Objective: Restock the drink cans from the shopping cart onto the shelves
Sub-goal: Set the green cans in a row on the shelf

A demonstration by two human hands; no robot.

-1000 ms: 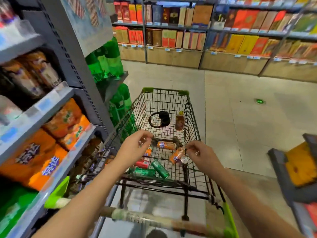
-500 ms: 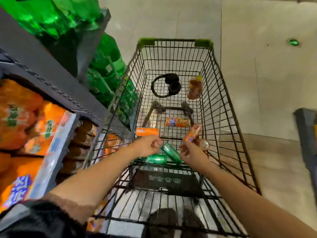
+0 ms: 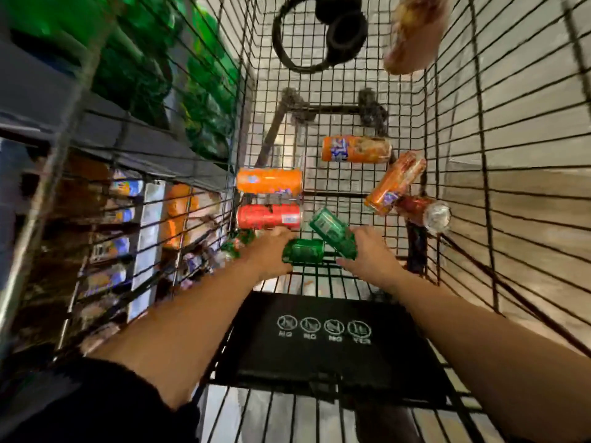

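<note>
Several drink cans lie on the wire floor of the shopping cart [image 3: 499, 174]: two orange cans [image 3: 356, 149] [image 3: 269, 180], a red can [image 3: 268, 216], a tilted orange can [image 3: 395, 183] and a dark red can [image 3: 423, 212] beside it. My left hand [image 3: 268, 254] is down in the cart, closed around the left end of a green can lying flat [image 3: 303, 250]. My right hand [image 3: 372, 255] grips the lower end of a second green can [image 3: 331, 231], which is tilted up to the left. The two green cans touch each other.
Black headphones [image 3: 319, 30] and a brownish bottle [image 3: 412, 33] lie at the cart's far end. The black child-seat flap [image 3: 323, 340] is below my wrists. Shelves [image 3: 150, 219] with orange packs, cans and green bottles [image 3: 204, 91] stand close on the left.
The view has dropped down into the cart. Both hands have reached lower and closed on the two green cans; before, they hovered above the cans.
</note>
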